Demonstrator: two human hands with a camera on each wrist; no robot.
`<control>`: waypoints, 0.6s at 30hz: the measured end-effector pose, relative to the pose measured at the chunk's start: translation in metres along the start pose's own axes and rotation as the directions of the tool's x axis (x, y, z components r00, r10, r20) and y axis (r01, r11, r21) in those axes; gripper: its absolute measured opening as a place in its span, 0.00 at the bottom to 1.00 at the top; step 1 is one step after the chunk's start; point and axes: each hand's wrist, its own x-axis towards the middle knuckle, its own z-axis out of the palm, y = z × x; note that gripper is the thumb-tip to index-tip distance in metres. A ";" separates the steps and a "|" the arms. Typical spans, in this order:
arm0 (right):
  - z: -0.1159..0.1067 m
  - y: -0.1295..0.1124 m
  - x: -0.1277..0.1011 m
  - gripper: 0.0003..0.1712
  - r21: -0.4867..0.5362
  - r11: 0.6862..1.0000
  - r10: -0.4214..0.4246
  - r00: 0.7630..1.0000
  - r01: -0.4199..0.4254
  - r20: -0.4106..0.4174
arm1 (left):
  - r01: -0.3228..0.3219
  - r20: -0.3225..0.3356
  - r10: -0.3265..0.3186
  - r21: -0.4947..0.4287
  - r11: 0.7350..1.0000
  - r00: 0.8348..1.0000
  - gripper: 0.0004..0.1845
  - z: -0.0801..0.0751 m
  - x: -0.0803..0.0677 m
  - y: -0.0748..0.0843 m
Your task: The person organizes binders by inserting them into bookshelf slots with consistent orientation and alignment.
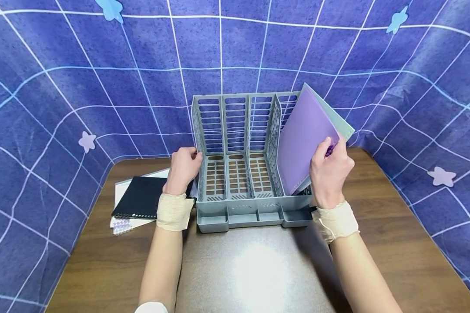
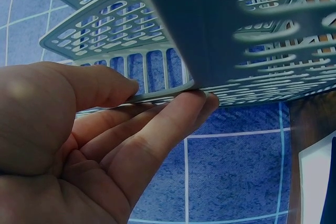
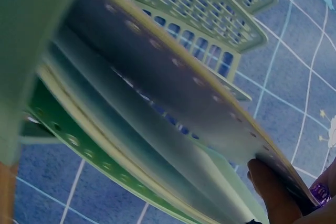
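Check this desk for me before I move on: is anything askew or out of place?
The purple folder leans tilted in the gray file rack's rightmost slot, not upright, gripped by the right hand. Nothing spilled or damaged.

Hidden behind the tilted purple plastic folder (image 1: 305, 139): most of the pale green folder (image 1: 342, 126) and the rightmost slot of the grey slotted plastic file rack (image 1: 239, 143). Partly covered by the left hand (image 1: 184, 167) and the black spiral notebook (image 1: 141, 198): white paper sheets (image 1: 121, 189). Too small to identify: pale beaded strip (image 1: 121, 227).
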 end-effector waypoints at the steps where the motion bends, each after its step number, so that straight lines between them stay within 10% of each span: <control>1: 0.000 0.001 -0.002 0.16 -0.003 1.000 -0.003 1.000 0.003 0.001 | 0.005 0.003 -0.005 -0.001 1.000 1.000 0.21 0.000 0.000 -0.001; 18: -0.007 0.004 -0.004 0.16 0.003 1.000 0.021 0.999 -0.021 0.030 | -0.002 -0.009 0.002 -0.002 1.000 1.000 0.21 0.003 0.001 0.000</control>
